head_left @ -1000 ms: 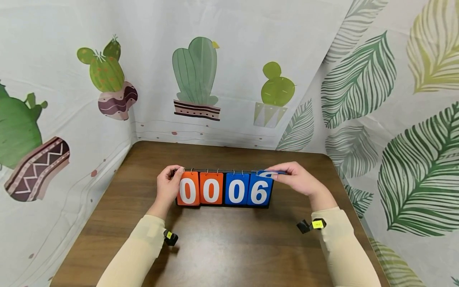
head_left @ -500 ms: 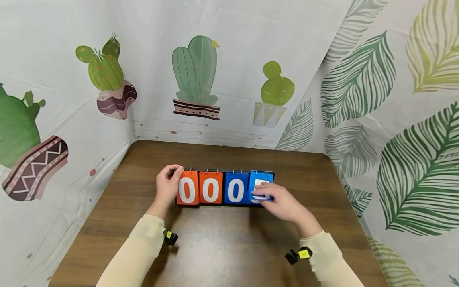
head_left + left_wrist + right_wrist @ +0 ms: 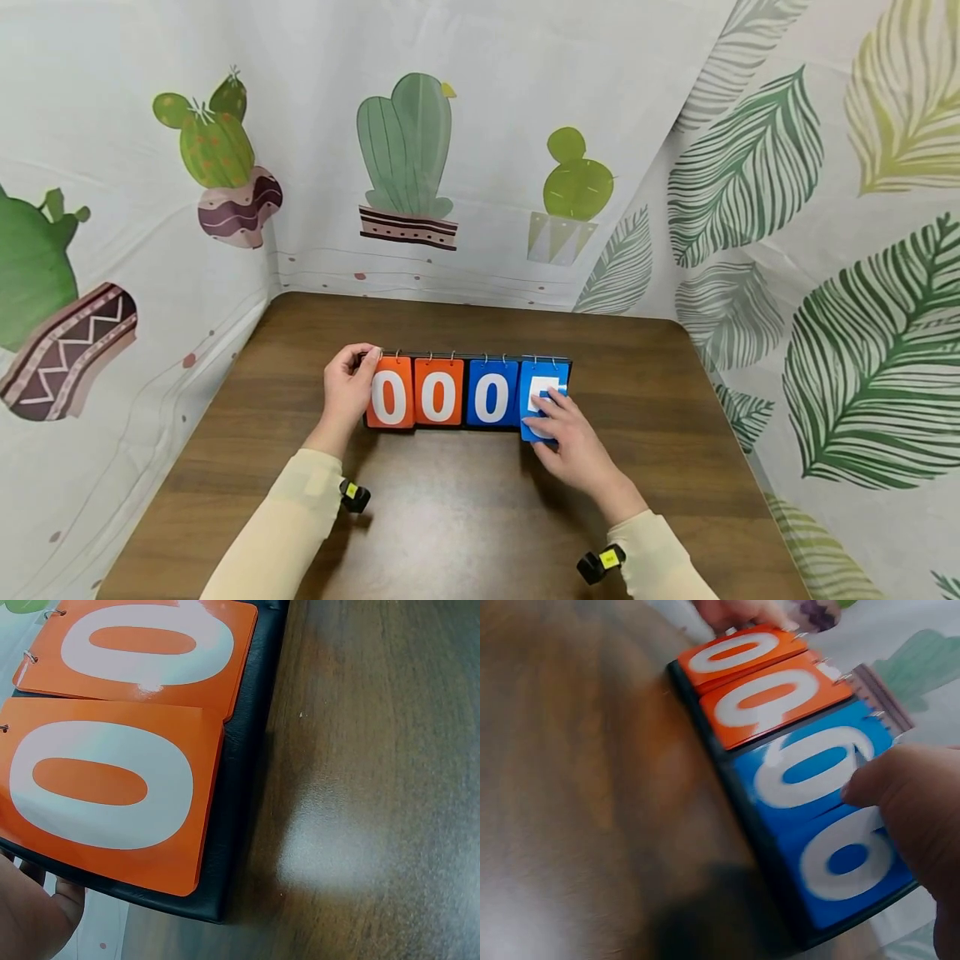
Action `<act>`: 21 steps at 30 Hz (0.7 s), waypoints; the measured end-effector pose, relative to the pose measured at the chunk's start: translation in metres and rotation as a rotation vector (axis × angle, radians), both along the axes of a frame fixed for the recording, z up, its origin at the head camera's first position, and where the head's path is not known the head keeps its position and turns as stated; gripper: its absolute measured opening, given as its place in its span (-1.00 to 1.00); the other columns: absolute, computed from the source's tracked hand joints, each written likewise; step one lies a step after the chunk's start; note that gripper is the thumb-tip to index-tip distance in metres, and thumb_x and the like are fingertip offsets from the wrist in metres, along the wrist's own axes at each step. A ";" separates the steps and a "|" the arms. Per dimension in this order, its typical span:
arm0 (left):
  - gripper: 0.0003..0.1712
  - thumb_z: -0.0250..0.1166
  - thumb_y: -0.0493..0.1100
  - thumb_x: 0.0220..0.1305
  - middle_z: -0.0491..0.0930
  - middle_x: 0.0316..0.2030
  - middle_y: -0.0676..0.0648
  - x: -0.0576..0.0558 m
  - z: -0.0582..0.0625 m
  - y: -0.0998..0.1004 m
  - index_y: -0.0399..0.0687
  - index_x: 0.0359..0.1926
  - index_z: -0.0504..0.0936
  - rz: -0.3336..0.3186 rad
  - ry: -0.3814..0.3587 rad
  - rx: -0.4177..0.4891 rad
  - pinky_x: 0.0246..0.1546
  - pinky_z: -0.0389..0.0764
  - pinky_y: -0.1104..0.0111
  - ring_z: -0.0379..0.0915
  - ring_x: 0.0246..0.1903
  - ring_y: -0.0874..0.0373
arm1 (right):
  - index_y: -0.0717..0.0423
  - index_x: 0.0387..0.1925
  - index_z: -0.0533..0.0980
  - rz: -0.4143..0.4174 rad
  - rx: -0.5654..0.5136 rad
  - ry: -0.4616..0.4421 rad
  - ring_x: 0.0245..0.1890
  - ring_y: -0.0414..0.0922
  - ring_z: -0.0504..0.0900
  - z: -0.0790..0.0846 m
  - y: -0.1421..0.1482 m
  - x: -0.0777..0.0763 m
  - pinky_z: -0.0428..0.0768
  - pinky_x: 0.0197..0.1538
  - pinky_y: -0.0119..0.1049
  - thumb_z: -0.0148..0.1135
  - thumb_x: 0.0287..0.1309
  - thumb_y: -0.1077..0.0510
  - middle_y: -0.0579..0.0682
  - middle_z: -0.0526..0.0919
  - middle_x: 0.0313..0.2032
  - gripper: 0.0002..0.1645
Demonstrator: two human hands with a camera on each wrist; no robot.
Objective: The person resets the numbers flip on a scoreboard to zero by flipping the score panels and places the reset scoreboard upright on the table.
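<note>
A tabletop flip scoreboard [image 3: 465,427] stands on the table, its number cards hung on metal rings. Two orange cards [image 3: 391,393] and a blue card [image 3: 491,393] each show 0. The rightmost blue card [image 3: 534,371] bears a white digit that looks like a 5, partly hidden by fingers. My left hand [image 3: 350,390] grips the scoreboard's upper left corner, thumb in front and other fingers behind. My right hand [image 3: 576,444] rests spread fingers on the lower part of the rightmost card. In the right wrist view my right thumb [image 3: 907,795] lies over the blue cards.
The brown wooden table [image 3: 450,517] extends around the scoreboard. Behind it hangs a white cloth [image 3: 495,167] printed with cacti, and a leaf-patterned cloth [image 3: 862,333] is at the right. Both wrists wear small black cameras.
My right hand has brought a blue card over the top and down, covering the 6. It then slid lower along the card's front. My left hand keeps its grip.
</note>
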State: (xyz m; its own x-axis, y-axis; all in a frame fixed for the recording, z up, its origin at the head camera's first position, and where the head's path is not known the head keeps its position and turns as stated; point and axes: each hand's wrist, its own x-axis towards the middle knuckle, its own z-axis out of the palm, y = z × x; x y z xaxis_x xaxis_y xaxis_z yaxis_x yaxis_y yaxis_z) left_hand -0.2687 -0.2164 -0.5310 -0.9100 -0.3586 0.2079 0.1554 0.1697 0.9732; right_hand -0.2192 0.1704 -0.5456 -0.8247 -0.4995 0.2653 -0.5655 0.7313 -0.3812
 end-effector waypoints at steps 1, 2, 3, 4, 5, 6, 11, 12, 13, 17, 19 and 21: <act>-0.73 0.33 -0.18 0.41 0.57 -0.38 0.18 0.000 0.000 0.000 -0.35 -0.05 0.67 -0.001 0.004 -0.001 -0.28 0.50 0.59 0.43 -0.33 0.33 | -0.07 0.16 0.68 -0.003 -0.004 0.009 0.57 0.13 0.24 -0.004 -0.001 0.000 0.20 0.54 0.20 0.45 0.22 0.11 0.03 0.49 0.43 -0.55; -0.73 0.33 -0.18 0.41 0.57 -0.38 0.18 0.000 0.001 0.000 -0.35 -0.05 0.67 -0.002 0.007 -0.002 -0.28 0.50 0.59 0.43 -0.33 0.34 | -0.08 0.16 0.68 -0.011 0.000 0.021 0.57 0.13 0.23 -0.007 -0.002 -0.001 0.20 0.54 0.19 0.44 0.22 0.10 0.02 0.49 0.43 -0.56; -0.73 0.33 -0.18 0.41 0.57 -0.38 0.17 0.000 0.001 0.000 -0.36 -0.05 0.67 -0.003 0.012 0.000 -0.28 0.50 0.59 0.43 -0.33 0.33 | -0.08 0.15 0.68 -0.018 0.002 0.037 0.57 0.12 0.24 -0.011 -0.003 -0.001 0.22 0.53 0.18 0.44 0.23 0.10 0.02 0.49 0.43 -0.56; -0.73 0.33 -0.18 0.41 0.57 -0.38 0.16 -0.001 0.001 0.000 -0.36 -0.06 0.67 -0.003 0.013 0.000 -0.28 0.50 0.59 0.43 -0.33 0.33 | -0.07 0.15 0.69 -0.025 -0.002 0.053 0.56 0.12 0.26 -0.014 -0.004 -0.002 0.25 0.52 0.17 0.44 0.22 0.11 0.02 0.50 0.42 -0.56; -0.73 0.33 -0.18 0.41 0.57 -0.38 0.16 -0.001 0.000 0.000 -0.36 -0.06 0.67 -0.001 0.013 -0.002 -0.28 0.50 0.59 0.43 -0.33 0.33 | -0.07 0.14 0.69 -0.032 -0.003 0.069 0.55 0.11 0.29 -0.017 -0.005 -0.002 0.29 0.51 0.16 0.45 0.21 0.12 0.02 0.51 0.41 -0.57; -0.73 0.33 -0.18 0.41 0.57 -0.38 0.16 -0.002 -0.001 0.000 -0.36 -0.06 0.67 0.001 0.011 -0.005 -0.28 0.50 0.59 0.43 -0.32 0.32 | -0.07 0.13 0.69 -0.038 -0.006 0.084 0.53 0.11 0.31 -0.019 -0.005 -0.003 0.33 0.49 0.16 0.45 0.20 0.14 0.02 0.52 0.40 -0.56; -0.74 0.35 -0.14 0.41 0.58 -0.36 0.18 -0.012 -0.019 -0.005 -0.27 -0.07 0.68 0.017 0.003 -0.005 -0.27 0.49 0.59 0.44 -0.30 0.30 | -0.07 0.10 0.71 -0.068 0.020 0.136 0.45 0.06 0.42 -0.027 -0.007 -0.006 0.44 0.43 0.11 0.50 0.13 0.17 -0.02 0.58 0.35 -0.55; -0.74 0.36 -0.12 0.40 0.59 -0.36 0.18 -0.014 -0.024 -0.006 -0.24 -0.08 0.69 0.018 0.008 -0.004 -0.26 0.50 0.58 0.45 -0.29 0.29 | -0.07 0.09 0.71 -0.068 0.032 0.149 0.44 0.06 0.43 -0.029 -0.007 -0.008 0.45 0.42 0.11 0.50 0.13 0.17 -0.02 0.60 0.33 -0.55; -0.75 0.36 -0.10 0.40 0.59 -0.36 0.18 -0.016 -0.028 -0.008 -0.21 -0.08 0.69 0.020 0.014 -0.005 -0.26 0.50 0.58 0.45 -0.29 0.28 | -0.07 0.08 0.72 -0.068 0.046 0.158 0.42 0.06 0.45 -0.030 -0.007 -0.008 0.45 0.42 0.11 0.50 0.13 0.15 -0.02 0.61 0.32 -0.56; -0.74 0.38 -0.04 0.39 0.60 -0.35 0.16 -0.018 -0.033 -0.010 -0.15 -0.10 0.70 0.018 0.018 -0.007 -0.26 0.52 0.56 0.46 -0.27 0.23 | -0.08 0.06 0.72 -0.068 0.097 0.191 0.33 0.06 0.50 -0.035 -0.010 -0.013 0.49 0.38 0.13 0.49 0.13 0.11 -0.01 0.64 0.23 -0.59; -0.73 0.38 -0.01 0.38 0.59 -0.36 0.17 -0.018 -0.034 -0.010 -0.12 -0.11 0.70 0.015 0.029 -0.011 -0.27 0.52 0.55 0.46 -0.27 0.22 | -0.08 0.04 0.72 -0.073 0.118 0.202 0.28 0.05 0.52 -0.036 -0.012 -0.014 0.51 0.34 0.13 0.50 0.13 0.09 -0.01 0.65 0.18 -0.60; -0.72 0.39 0.00 0.38 0.59 -0.35 0.15 -0.017 -0.033 -0.010 -0.12 -0.12 0.70 0.011 0.032 -0.010 -0.27 0.52 0.54 0.46 -0.27 0.21 | -0.09 0.03 0.73 -0.076 0.127 0.215 0.24 0.04 0.53 -0.037 -0.013 -0.016 0.53 0.30 0.13 0.50 0.12 0.08 -0.01 0.65 0.14 -0.61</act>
